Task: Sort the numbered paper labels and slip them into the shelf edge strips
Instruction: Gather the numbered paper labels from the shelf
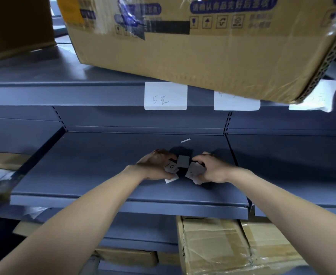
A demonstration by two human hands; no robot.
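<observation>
Over the middle of the grey shelf point(84, 165), the left hand point(155, 165) pinches a label marked 10 point(171, 166) while the right hand point(212, 170) grips several paper labels point(195, 170).

Printed cardboard box point(203, 56) at top, taped carton point(218, 247) lower right, plain box point(18, 22) top-left

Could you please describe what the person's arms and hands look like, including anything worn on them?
Both the left hand and right hand are bare, without gloves. The forearms are uncovered down to the frame's edge, so no sleeve shows. Neither wrist carries a watch or bracelet. Rings cannot be ruled out, since the paper labels hide some fingers.
</observation>
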